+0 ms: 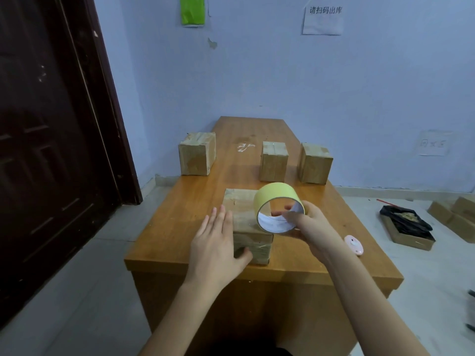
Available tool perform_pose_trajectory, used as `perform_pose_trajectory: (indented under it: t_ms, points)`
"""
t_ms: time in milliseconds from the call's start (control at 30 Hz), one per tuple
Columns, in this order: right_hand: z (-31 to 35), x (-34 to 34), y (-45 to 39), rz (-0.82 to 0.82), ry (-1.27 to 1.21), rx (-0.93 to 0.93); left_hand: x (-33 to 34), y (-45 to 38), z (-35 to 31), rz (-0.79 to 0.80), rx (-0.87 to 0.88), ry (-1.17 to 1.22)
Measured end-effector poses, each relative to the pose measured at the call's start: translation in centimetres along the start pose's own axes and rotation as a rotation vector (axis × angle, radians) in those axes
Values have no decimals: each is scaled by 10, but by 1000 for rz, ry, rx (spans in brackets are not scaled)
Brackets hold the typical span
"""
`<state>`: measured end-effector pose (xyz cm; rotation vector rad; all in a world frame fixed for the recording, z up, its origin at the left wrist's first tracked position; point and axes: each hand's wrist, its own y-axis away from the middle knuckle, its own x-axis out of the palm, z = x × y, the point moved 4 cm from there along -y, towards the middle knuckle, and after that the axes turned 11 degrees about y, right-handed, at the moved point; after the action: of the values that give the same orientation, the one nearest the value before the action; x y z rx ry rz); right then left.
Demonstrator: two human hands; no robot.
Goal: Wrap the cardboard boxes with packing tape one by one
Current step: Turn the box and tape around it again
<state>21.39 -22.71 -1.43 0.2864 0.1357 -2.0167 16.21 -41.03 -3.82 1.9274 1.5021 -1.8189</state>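
Right hand (312, 222) grips a yellow tape roll (279, 208) over the near box (248, 224); left hand (218, 240) rests flat, fingers straight, against that box's 9 o'clock side. Orange-brown wooden tabletop (205, 227), pale blue wall (282, 73), dark door (51, 124). Box brown, glossy with tape. Three boxes (273, 161) stand toward 12 o'clock.

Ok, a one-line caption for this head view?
Left hand steadies a cardboard box while right hand holds a yellow tape roll over it.
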Motion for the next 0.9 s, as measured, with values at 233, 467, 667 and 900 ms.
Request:
perform_pose_trajectory:
  t_ms: [233, 467, 667, 900]
  points:
    - [-5, 6, -1, 29, 91, -56, 0, 1, 1, -5, -24, 19]
    - [-20, 1, 2, -47, -210, 45, 0, 1, 4, 34, -46, 68]
    - [-12, 1, -3, -31, -72, 10, -11, -8, 10, 12, -303, 818]
    - [-12, 0, -2, 19, -69, -2, 7, -4, -15, 33, 107, 15]
